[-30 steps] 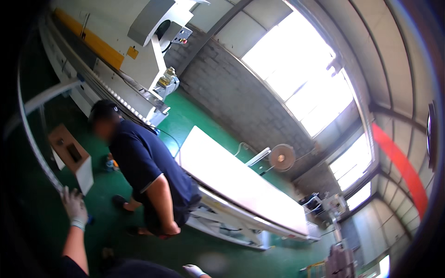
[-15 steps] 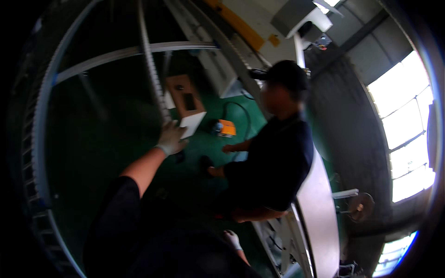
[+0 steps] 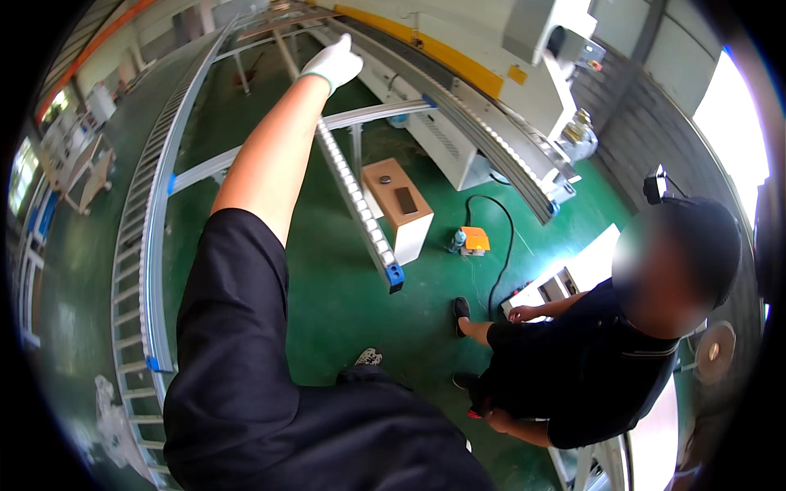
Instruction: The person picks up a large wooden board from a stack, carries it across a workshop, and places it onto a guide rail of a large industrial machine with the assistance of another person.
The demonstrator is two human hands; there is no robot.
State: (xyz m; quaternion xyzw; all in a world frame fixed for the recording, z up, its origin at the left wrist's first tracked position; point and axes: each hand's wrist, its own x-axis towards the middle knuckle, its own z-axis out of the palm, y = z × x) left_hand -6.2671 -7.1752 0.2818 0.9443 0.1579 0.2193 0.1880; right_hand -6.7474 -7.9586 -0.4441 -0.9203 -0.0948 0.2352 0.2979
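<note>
My left hand [image 3: 336, 64], in a white glove, is stretched far forward over a narrow roller rail [image 3: 354, 184]. It looks closed, with one finger or the thumb sticking up; nothing shows in it, though its far side is hidden. The rail ends near me in a blue cap [image 3: 395, 277]. Right of the rail stands a small cabinet [image 3: 413, 239] with a wood-coloured top, where a dark flat rectangle [image 3: 406, 200] and a round black piece [image 3: 385, 179] lie. My right hand is out of view.
A co-worker [image 3: 606, 352] in dark clothes stands at the right. An orange foot pedal [image 3: 475, 239] with a black cable lies on the green floor. A long roller track [image 3: 155, 245] runs along the left, joined by a crossbar [image 3: 385, 112]. A large machine [image 3: 446, 139] stands beyond.
My left hand has gone from low over the rail's near end to far forward, its spread fingers now drawn in. My gloved right hand has left view. The view has shifted, putting the co-worker farther right.
</note>
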